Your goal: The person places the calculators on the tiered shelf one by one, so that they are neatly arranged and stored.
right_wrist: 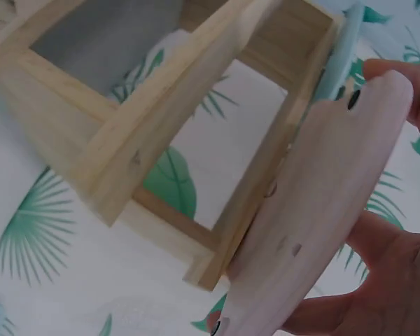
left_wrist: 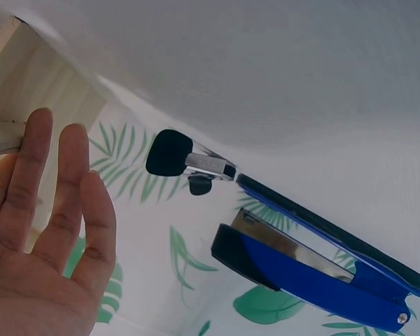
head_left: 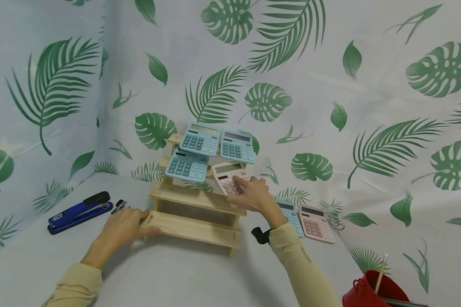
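Note:
My right hand (head_left: 253,194) holds a pink calculator (head_left: 229,168) tilted against a stepped wooden rack (head_left: 196,228), at the right of its third step. In the right wrist view, the calculator's plain back (right_wrist: 315,210) faces the camera, with fingers along its edge. Two blue calculators lean side by side on the top step, the left one (head_left: 199,140) and the right one (head_left: 237,147). Another blue calculator (head_left: 186,165) stands below on the left. My left hand (head_left: 123,226) grips the bottom step's left end, thumb along the front edge; its other fingers (left_wrist: 70,168) look fairly straight.
A blue stapler (head_left: 80,213) and a small black-and-silver tool (head_left: 120,205) lie left of the rack. Right of it are a blue calculator (head_left: 292,217), a pink one (head_left: 316,224) and a black object (head_left: 260,235). A red bucket (head_left: 363,292) holding a pencil stands at front right.

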{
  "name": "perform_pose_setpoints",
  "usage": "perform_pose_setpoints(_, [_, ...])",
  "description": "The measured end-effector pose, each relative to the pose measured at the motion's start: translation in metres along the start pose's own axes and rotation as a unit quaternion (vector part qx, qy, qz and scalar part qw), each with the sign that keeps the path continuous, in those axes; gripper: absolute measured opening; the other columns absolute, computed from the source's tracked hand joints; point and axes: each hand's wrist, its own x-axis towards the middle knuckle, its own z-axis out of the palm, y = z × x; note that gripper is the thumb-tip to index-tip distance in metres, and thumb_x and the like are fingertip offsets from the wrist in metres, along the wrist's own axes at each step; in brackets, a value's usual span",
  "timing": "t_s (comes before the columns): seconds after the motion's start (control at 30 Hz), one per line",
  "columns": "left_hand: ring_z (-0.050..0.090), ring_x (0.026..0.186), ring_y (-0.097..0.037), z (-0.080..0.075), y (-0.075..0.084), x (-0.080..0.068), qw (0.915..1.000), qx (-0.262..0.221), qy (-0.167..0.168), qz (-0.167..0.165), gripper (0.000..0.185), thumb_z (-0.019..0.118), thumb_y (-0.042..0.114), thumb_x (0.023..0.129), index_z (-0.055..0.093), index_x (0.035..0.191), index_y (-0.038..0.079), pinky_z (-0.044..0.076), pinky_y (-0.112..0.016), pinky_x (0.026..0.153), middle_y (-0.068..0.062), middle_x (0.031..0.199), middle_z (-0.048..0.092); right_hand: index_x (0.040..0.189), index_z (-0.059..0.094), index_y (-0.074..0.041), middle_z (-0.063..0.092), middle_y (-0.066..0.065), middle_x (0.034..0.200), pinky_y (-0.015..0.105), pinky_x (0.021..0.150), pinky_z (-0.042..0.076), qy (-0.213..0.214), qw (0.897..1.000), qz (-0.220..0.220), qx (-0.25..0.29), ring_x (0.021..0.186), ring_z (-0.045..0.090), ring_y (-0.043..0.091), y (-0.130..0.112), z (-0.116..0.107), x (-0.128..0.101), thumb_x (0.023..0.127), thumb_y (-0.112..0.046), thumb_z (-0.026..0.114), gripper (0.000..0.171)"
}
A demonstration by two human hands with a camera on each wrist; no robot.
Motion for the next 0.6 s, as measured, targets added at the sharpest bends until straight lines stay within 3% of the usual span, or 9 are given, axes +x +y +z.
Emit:
perform_pose_setpoints(0.2, [0.056, 0.063, -0.018, 0.001, -0.001, 0.000, 1.0000, 0.008, 0.005, 0.002, 0.068, 0.076, 0.068, 0.073, 0.073, 0.110, 0.011, 0.040, -0.034, 0.050, -0.014, 0.086, 0.072, 0.152, 0.044, -0.027, 0.051, 0.029, 0.141, 0.067, 0.104, 0.034, 0.007, 1.000, 0.021, 0.006, 0.128, 0.043, 0.054, -0.013, 0.008, 0.022, 0.084, -0.069, 0.055, 0.081])
perform_pose_setpoints(0.37, [0.049, 0.061, -0.015, 0.000, -0.002, -0.001, 1.0000, -0.003, -0.006, -0.004, 0.065, 0.076, 0.066, 0.074, 0.072, 0.108, 0.011, 0.036, -0.032, 0.050, -0.004, 0.074, 0.064, 0.152, 0.044, -0.018, 0.054, 0.027, 0.143, 0.069, 0.112, 0.026, 0.036, 0.998, 0.043, 0.012, 0.136, 0.038, 0.058, -0.028, 0.019, 0.039, 0.088, -0.080, 0.044, 0.088])
perform_pose_setpoints(0.6, [0.037, 0.056, -0.013, -0.001, 0.000, -0.001, 0.9998, -0.014, 0.010, 0.007, 0.051, 0.077, 0.063, 0.076, 0.055, 0.076, 0.017, 0.026, -0.029, 0.049, 0.005, 0.062, 0.036, 0.146, 0.051, -0.007, 0.063, 0.028, 0.131, 0.062, 0.107, 0.033, 0.080, 0.994, 0.059, -0.044, 0.120, 0.057, 0.048, -0.041, 0.027, 0.057, 0.092, -0.081, 0.034, 0.093])
